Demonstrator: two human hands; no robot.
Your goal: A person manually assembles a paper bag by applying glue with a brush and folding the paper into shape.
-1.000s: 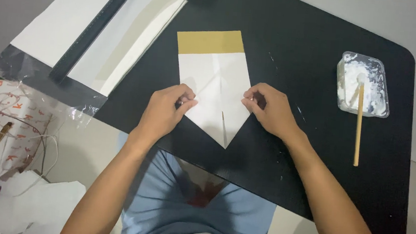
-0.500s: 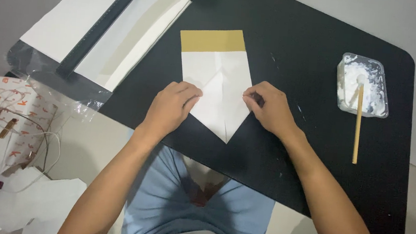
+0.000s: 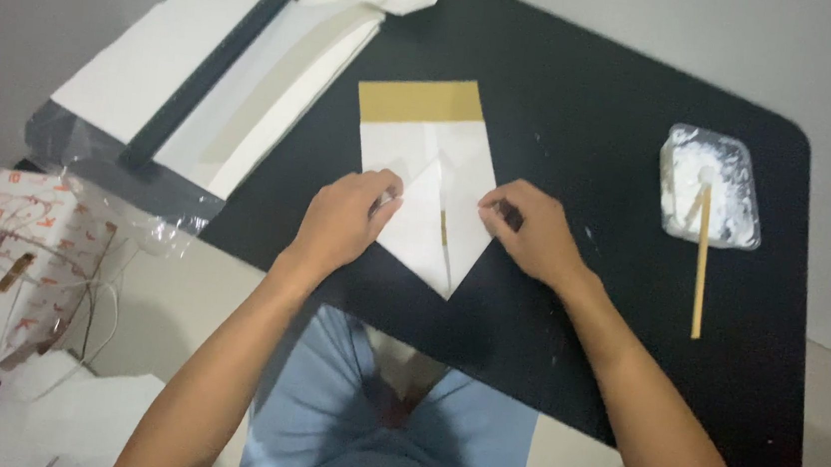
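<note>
Paper: we have the white sheet [image 3: 433, 227] mid-bench, its lower corners folded into a point; gold band unfolded.
Left hand [image 3: 344, 222]: fingers pressing its left flap.
Right hand [image 3: 533, 232]: fingers pinching the right edge.
Tray [image 3: 710, 186]: right edge, with stick [image 3: 701, 259].

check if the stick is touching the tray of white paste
Touching: the head view shows the stick's upper end resting inside the tray, lying across its near rim.

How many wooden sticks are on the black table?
1. The wooden stick leans with its top end in the foil tray, at the right of the black table.
</note>
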